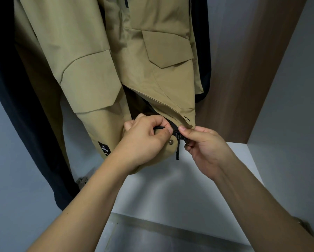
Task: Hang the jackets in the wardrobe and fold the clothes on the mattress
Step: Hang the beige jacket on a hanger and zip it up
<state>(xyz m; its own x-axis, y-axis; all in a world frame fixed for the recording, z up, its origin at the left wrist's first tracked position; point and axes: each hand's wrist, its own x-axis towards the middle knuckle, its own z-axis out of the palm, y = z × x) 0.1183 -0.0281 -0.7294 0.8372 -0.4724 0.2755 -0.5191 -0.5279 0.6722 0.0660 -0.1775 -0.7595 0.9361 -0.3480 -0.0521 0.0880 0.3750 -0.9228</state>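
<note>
A tan jacket [105, 57] hangs upright in the wardrobe [252, 73], filling the upper centre of the frame. It has flap pockets, a small black label near the lower left hem, and a dark lining showing where the front parts. Its front is open at the bottom centre, where a black zipper pull [177, 150] dangles. A dark garment [12, 99] hangs just beside it, at the left edge.

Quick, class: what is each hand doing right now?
Left hand: closed, pinching the jacket hem beside the zipper.
Right hand: closed, pinching the zipper at the hem.
</note>
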